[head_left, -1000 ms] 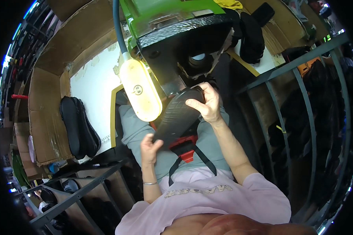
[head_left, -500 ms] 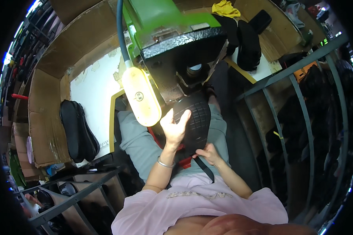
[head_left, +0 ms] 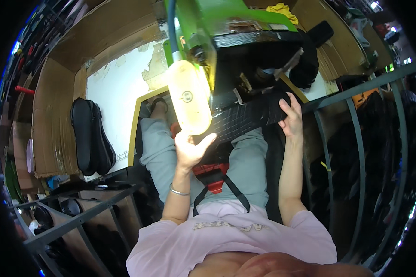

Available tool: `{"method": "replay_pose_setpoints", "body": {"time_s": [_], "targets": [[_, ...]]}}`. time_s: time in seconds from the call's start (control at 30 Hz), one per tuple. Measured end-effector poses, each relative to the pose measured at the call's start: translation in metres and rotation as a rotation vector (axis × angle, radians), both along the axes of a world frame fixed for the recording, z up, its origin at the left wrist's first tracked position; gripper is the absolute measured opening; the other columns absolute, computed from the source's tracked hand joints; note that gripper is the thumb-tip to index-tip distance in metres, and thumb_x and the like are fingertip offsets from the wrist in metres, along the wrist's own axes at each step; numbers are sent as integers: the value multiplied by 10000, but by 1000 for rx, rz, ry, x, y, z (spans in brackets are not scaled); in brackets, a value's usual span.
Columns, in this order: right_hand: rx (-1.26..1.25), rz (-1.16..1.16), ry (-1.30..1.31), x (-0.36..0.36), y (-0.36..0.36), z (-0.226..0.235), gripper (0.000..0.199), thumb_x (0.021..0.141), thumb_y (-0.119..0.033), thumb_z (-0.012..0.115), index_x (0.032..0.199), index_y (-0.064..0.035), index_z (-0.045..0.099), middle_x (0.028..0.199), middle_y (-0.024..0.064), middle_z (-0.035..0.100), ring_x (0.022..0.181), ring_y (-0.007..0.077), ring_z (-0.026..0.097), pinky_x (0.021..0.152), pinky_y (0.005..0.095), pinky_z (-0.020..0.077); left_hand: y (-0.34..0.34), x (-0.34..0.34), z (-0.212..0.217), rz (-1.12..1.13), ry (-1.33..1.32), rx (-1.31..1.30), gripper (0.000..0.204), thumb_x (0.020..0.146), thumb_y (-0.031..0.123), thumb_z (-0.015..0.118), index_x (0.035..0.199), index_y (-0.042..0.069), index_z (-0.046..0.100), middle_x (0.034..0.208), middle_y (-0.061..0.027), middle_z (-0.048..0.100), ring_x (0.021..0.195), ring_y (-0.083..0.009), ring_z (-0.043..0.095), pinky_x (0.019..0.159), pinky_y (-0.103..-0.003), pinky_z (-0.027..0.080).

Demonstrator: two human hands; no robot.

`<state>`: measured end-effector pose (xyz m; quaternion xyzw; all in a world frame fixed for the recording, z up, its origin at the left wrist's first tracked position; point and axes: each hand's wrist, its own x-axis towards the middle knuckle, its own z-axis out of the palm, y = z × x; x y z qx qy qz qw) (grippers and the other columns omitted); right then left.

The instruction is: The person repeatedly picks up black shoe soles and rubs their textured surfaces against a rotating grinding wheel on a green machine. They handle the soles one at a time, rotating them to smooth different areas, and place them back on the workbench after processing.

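Note:
A black shoe sole (head_left: 242,118) with a grid-patterned tread lies crosswise under the dark head of a green machine (head_left: 254,53). My left hand (head_left: 189,150) is at the sole's left end, just below a yellow lamp-like housing (head_left: 188,99). Its thumb sticks out toward the tread, while its fingers are partly hidden. At the other end, my right hand (head_left: 291,115) wraps its fingers round the sole. Whether the sole touches the machine's working parts, I cannot tell.
To the left, black sole-shaped pieces (head_left: 90,136) lie on a white table (head_left: 118,83) walled with cardboard (head_left: 55,115). Grey metal racks (head_left: 363,87) stand on both sides. A yellow cloth (head_left: 282,11) and more black pieces (head_left: 305,69) sit beyond the machine. Black straps (head_left: 235,191) hang over my lap.
The sole has turned from lengthwise to crosswise. My right hand has moved up and right, from its near end to the right end. My left hand has shifted slightly left.

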<state>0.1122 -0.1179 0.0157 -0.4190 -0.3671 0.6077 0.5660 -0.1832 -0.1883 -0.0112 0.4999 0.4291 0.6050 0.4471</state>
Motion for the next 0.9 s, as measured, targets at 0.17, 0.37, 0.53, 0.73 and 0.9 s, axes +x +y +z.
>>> {"method": "replay_pose_setpoints", "body": {"time_s": [0.17, 0.37, 0.53, 0.73, 0.9], "targets": [[0, 153, 98, -52, 3, 6, 266, 857, -22, 643, 1102, -61, 547, 887, 34, 630, 595, 50, 571, 322, 164, 355, -15, -52, -22, 155, -100, 17, 339, 775, -63, 705, 1090, -42, 582, 1031, -104, 654, 935, -152, 616, 862, -284, 488], [133, 244, -26, -107, -16, -2, 296, 779, -9, 734, 1046, 18, 610, 863, 64, 659, 599, 72, 583, 407, 192, 441, -41, -110, -62, 21, -421, -186, 198, 794, -55, 693, 972, -20, 616, 985, -99, 677, 890, -150, 630, 841, -281, 499], [361, 139, -273, -122, -12, -8, 298, 681, 12, 813, 915, 40, 630, 798, 60, 656, 625, 71, 586, 492, 196, 467, -55, -70, -116, -131, -11, -420, 246, 758, -38, 754, 993, -52, 687, 949, -75, 708, 833, -118, 647, 761, -267, 534], [464, -44, -535, -135, -27, -1, 314, 660, -89, 866, 806, -5, 601, 726, 25, 610, 631, 79, 548, 551, 242, 459, -52, 39, -149, -134, -6, -420, 229, 750, 73, 795, 919, -49, 698, 878, -70, 718, 754, -112, 636, 690, -281, 520], [656, 254, -619, -141, -78, 54, 279, 648, 2, 818, 847, 9, 622, 754, 117, 625, 663, 258, 617, 600, 321, 495, -53, -15, -102, -43, 344, -181, 177, 732, -4, 761, 896, 16, 697, 867, -54, 723, 798, -128, 669, 719, -293, 534]]}}
